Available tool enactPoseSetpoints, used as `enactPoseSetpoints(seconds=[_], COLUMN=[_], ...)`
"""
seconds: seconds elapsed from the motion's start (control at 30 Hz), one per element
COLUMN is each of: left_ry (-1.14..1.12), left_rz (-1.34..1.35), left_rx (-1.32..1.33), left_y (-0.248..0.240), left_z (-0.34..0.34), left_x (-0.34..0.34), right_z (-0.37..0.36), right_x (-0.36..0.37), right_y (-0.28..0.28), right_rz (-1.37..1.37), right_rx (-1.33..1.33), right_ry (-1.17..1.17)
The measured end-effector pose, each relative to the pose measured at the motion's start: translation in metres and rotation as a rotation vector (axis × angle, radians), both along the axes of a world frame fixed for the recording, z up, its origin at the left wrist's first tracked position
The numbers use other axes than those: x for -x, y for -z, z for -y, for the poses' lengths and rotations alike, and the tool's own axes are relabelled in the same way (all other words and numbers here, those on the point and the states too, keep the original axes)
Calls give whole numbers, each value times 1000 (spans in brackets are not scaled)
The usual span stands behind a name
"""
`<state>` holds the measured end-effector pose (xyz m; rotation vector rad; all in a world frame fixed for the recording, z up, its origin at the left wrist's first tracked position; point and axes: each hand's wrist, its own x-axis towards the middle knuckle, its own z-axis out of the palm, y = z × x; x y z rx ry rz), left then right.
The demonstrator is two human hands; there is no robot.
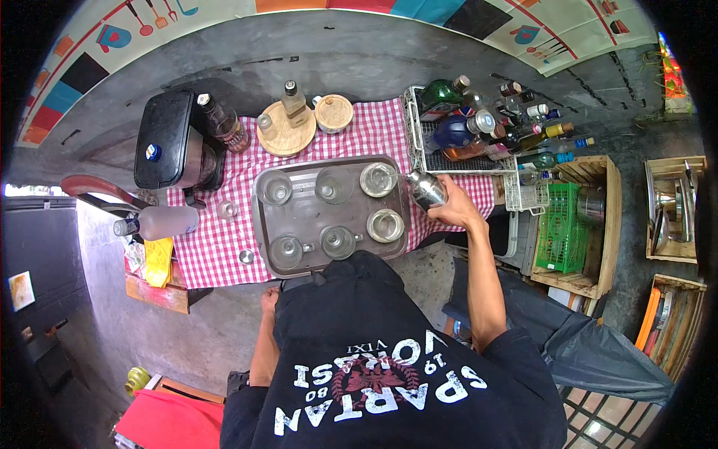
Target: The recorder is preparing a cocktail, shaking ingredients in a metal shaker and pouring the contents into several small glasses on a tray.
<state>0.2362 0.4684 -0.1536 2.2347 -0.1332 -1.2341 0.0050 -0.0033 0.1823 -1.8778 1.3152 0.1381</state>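
Cocktail shaker (428,191), silvery and shiny, tilts over the right edge of a red-and-white checked tablecloth (217,260) in the head camera's view, clamped in the right hand (453,208) of a person wearing a black printed T-shirt (351,329). Fingers and thumb close around its body, with no gap showing between skin and metal; its narrower end points left, toward the far right glass (378,179) on a brown serving tray (318,217). Whether liquid is leaving the shaker cannot be told at this size. Its curved wall catches bright highlights beside darker reflections.

The left hand (270,299) hangs low by the near edge of the table, apart from the glassware; its fingers are too small to tell whether they are curled or spread. Six clear glass vessels stand on the tray in two rows of three, among them a handled glass mug (337,242) in the middle of the near row. Left of the tray, a small round metal cap (246,257) lies on the cloth. Just beyond the shaker stands a white wire rack (529,196), with bottles crowded around it.
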Motion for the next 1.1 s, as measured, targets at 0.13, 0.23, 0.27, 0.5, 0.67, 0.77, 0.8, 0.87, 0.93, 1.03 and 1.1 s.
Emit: enactPoseSetpoints(seconds=[0.13, 0.23, 0.27, 0.5, 0.67, 0.77, 0.8, 0.87, 0.93, 1.03, 1.1], left_ry=[-28, -47, -29, -88, -117, -131, -120, -109, -98, -89, -68], left_rz=[-25, -30, -6, -25, -39, -66, -60, -59, -59, -42, -29], left_rx=[2, 28, 8, 55, 93, 71, 27, 50, 73, 41, 57], left_y=[-13, -12, -12, 3, 26, 26, 24, 21, 20, 14, 7], left_z=[6, 4, 4, 1, -13, -12, -10, -11, -11, -7, -4], left_x=[0, 0, 0, 3, 3, 3, 3, 2, 1, 2, 2], right_z=[-2, -1, 0, 2, 8, 7, 7, 7, 9, 11, 11], right_x=[-5, -5, -3, 1, 10, 6, 6, 8, 10, 13, 14], right_y=[-9, -9, -6, 0, 13, 7, 8, 9, 13, 17, 17], right_rz=[-12, -9, -10, 21, -24, -59, -60, -58, -31, -2, 0], right_rx=[-28, -32, -11, -3, 138, 58, 58, 54, 44, 45, 57], right_ry=[17, 14, 0, 0, -120, -69, -69, -65, -69, -76, -76])
